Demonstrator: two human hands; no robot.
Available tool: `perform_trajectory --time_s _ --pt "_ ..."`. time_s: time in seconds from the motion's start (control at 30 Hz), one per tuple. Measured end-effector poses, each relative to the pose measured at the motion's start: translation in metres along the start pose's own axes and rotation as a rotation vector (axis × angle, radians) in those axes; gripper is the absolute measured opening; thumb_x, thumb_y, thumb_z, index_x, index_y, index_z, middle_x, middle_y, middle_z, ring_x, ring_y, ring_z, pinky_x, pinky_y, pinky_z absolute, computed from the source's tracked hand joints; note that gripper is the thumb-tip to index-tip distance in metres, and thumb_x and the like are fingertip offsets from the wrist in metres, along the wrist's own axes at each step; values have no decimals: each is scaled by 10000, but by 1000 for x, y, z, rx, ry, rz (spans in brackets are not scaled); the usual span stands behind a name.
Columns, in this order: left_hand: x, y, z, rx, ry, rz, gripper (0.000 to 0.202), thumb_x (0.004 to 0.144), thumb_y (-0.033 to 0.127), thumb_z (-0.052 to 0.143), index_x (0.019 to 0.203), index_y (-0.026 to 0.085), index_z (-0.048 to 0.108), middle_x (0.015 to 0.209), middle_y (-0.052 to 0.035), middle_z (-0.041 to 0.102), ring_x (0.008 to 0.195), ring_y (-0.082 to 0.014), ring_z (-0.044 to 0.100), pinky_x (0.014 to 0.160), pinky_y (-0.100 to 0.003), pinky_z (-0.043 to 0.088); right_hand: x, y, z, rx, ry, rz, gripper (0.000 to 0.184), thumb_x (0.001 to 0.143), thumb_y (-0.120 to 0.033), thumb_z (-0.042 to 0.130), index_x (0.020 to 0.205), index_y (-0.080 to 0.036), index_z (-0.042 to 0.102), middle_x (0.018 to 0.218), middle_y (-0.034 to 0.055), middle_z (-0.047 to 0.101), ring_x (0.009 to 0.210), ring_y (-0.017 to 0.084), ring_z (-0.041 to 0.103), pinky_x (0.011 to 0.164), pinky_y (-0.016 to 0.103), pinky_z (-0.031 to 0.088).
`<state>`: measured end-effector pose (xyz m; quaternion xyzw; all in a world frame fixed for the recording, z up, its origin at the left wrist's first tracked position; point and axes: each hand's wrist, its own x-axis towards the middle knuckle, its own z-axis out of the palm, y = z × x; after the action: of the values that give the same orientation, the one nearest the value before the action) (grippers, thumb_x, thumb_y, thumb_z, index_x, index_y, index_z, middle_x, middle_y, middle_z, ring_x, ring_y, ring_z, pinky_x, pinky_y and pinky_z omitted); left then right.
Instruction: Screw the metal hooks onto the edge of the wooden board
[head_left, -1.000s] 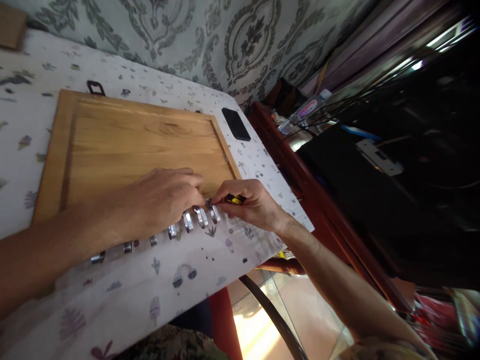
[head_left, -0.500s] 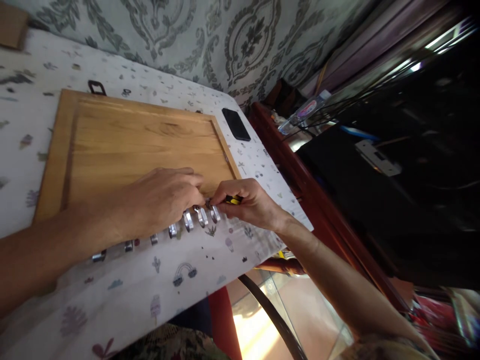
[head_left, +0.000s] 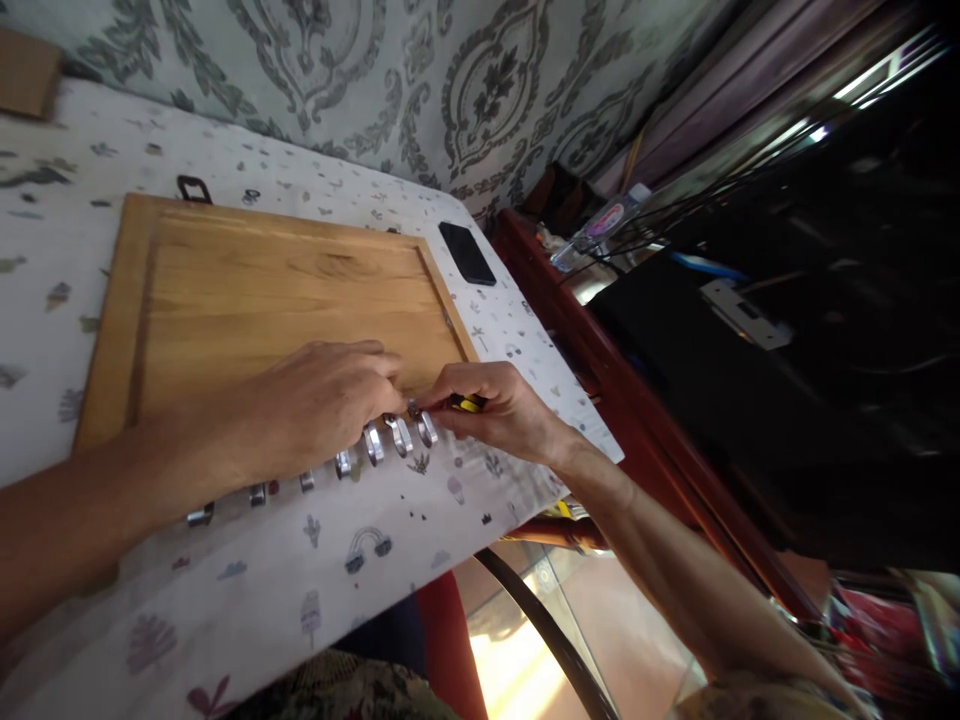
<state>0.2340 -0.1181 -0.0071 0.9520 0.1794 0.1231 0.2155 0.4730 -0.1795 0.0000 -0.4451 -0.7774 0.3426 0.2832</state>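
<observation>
A framed wooden board (head_left: 292, 270) lies flat on the table, with several shiny metal hooks (head_left: 401, 436) in a row along its near edge. My left hand (head_left: 330, 395) rests over that edge, fingers curled and pinching at the base of a hook near the right end; the exact grip is partly hidden. My right hand (head_left: 491, 400) is closed around a yellow-and-black screwdriver (head_left: 469, 403), its handle mostly covered by the fingers. The right fingertips meet the same hook base, close to the left fingertips.
A black phone (head_left: 466, 252) lies beyond the board's right corner on the patterned tablecloth (head_left: 360, 600). Dark brackets (head_left: 194, 189) show at the board's far edge. Right of the table stand a red-brown cabinet (head_left: 600, 390) and a plastic bottle (head_left: 600, 230). A patterned wall rises behind.
The view has shifted slightly. Both hands keep nearly the same place at the hook, with only slight finger movement.
</observation>
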Motion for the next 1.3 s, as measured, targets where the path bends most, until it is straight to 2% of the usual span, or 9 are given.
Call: perform_trajectory --time_s 0.1,0.23,0.33,0.43,0.5,0.57,0.77,1.03,1.3 --pt "1 1 -3 -8 -29 -10 173 927 185 620 874 207 783 806 -28 600 753 -176 555 611 -325 299 -5 -5 -8 28 57 48 174 891 -285 800 1036 -190 816 820 7 728 685 84 621 611 215 491" --pt "1 1 -2 7 -22 20 213 948 150 591 847 208 769 843 -35 624 807 -191 560 648 -325 325 -9 -22 -17 158 303 56 311 930 -336 758 1213 -209 765 804 -13 685 585 73 558 500 210 433" --pt "0 -1 1 4 1 40 266 958 98 551 821 203 754 836 -33 614 832 -197 553 669 -326 332 -1 -43 -13 317 607 -162 204 999 -388 637 1016 -229 764 743 -12 655 519 81 513 420 207 368" --pt "-2 -1 0 -26 0 35 291 980 87 533 802 195 736 813 -24 592 808 -185 534 662 -322 311 14 -62 -1 337 953 -317 274 1024 -336 586 770 -241 628 673 -28 556 473 76 430 369 190 279" --pt "-2 0 -3 -49 -20 28 287 1002 110 539 799 190 726 815 -21 586 804 -178 528 660 -318 298 25 -71 9 334 1115 -320 327 1023 -356 582 720 -242 537 627 -46 470 421 67 336 341 187 213" --pt "-2 1 -5 -59 -41 19 271 1011 135 560 796 183 717 836 -22 591 817 -177 531 668 -315 301 35 -76 17 389 1183 -263 382 1024 -433 568 702 -248 478 581 -58 385 397 71 280 330 187 187" --pt "-1 3 -6 -60 -49 -4 240 1005 184 605 800 189 728 861 -24 590 813 -176 523 679 -319 305 55 -72 34 568 1135 -211 555 969 -652 567 656 -253 341 532 -92 229 379 72 155 309 204 130" --pt "0 5 -8 -77 -82 -19 259 999 151 591 776 181 721 843 -29 575 812 -176 516 683 -325 308 51 -63 36 438 1065 -108 607 967 -787 438 702 -261 286 565 -69 224 405 94 212 356 246 179" --pt "-2 2 -5 -95 -19 38 283 1013 177 582 760 183 710 840 -26 575 799 -176 518 669 -331 321 47 -56 36 346 1023 -67 599 981 -820 276 760 -264 266 628 -52 198 438 117 218 382 286 205"
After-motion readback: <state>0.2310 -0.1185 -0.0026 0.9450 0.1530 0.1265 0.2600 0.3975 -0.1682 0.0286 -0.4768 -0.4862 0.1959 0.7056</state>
